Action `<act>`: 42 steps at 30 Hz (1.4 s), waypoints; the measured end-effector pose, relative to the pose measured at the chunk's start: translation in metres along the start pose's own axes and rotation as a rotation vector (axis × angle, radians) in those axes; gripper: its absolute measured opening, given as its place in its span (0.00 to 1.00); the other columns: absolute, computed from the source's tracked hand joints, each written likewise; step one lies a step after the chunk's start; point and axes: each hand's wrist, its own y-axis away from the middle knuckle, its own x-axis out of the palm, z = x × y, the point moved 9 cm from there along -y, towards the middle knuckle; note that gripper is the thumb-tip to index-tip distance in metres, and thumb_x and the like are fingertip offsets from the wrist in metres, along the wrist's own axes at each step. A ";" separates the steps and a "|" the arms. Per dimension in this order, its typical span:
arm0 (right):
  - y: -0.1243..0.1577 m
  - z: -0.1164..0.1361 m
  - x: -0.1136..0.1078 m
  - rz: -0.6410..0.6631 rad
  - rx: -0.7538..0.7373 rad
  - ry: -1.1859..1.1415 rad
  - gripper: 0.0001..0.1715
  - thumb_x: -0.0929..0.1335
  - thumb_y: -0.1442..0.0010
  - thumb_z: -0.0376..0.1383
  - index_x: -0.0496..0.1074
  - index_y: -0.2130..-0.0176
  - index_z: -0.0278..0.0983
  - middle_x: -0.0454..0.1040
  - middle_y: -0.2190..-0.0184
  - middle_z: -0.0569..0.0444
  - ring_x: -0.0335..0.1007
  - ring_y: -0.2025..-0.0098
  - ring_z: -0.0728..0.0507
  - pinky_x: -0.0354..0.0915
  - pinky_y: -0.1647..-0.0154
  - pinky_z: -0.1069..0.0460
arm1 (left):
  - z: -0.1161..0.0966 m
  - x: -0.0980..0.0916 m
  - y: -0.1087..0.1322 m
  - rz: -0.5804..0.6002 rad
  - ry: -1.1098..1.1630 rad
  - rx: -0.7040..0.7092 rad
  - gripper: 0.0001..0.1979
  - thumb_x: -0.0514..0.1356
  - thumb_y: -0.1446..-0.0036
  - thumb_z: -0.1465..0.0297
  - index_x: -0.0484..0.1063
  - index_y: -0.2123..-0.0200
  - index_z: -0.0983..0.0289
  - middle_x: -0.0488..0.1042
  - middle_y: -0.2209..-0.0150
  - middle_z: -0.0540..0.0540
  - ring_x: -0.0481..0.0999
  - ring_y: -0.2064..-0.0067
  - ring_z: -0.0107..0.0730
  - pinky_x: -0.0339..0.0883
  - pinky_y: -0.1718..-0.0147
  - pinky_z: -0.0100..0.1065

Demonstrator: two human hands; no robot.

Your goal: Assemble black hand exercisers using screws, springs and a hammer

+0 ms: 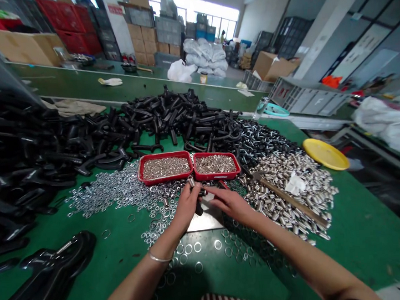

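Note:
Near the middle of the table, my left hand (pixel 187 205) is closed around a black handle-like part (pixel 199 208), with a silver ribbed metal piece (pixel 191 181) standing up at the thumb. My right hand (pixel 229 205) comes in from the other side. Its forefinger is stretched out and touches the end of the black part, with the thumb side apart below. Any small thing at that fingertip is too small to make out. Beneath both hands lies a pale metal plate (pixel 205 222). Just beyond are two red trays, the left tray (pixel 166 177) with small rings and the right tray (pixel 218 176) with small pins.
Black handles (pixel 170 115) are heaped behind and left. Silver nuts (pixel 120 187) and loose rings (pixel 197 247) are scattered around. At right are metal sleeves (pixel 275 199), a hammer (pixel 292 201), black-headed bolts (pixel 264 138) and a yellow lid (pixel 325 154). A large black part (pixel 60 265) lies front left.

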 end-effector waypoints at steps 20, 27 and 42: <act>0.026 -0.076 -0.114 -0.258 0.289 0.262 0.19 0.63 0.33 0.40 0.70 0.46 0.37 0.73 0.54 0.45 0.69 0.53 0.38 0.65 0.50 0.43 | 0.011 0.007 0.000 -0.030 0.636 -0.250 0.19 0.68 0.49 0.59 0.67 0.62 0.65 0.74 0.70 0.53 0.72 0.73 0.26 0.68 0.69 0.31; 0.010 0.043 -0.039 -0.106 -0.014 -0.001 0.17 0.62 0.31 0.35 0.66 0.44 0.40 0.71 0.54 0.46 0.69 0.51 0.40 0.69 0.50 0.43 | 0.000 0.017 0.009 0.056 0.537 -0.195 0.18 0.66 0.46 0.56 0.69 0.64 0.64 0.71 0.68 0.50 0.71 0.71 0.24 0.66 0.70 0.28; -0.006 0.025 -0.004 -0.042 0.230 -0.281 0.17 0.61 0.31 0.46 0.70 0.58 0.37 0.73 0.69 0.51 0.70 0.67 0.44 0.70 0.64 0.48 | -0.034 0.004 0.008 0.102 -0.046 0.063 0.14 0.55 0.37 0.57 0.69 0.58 0.62 0.74 0.62 0.52 0.73 0.63 0.31 0.66 0.63 0.31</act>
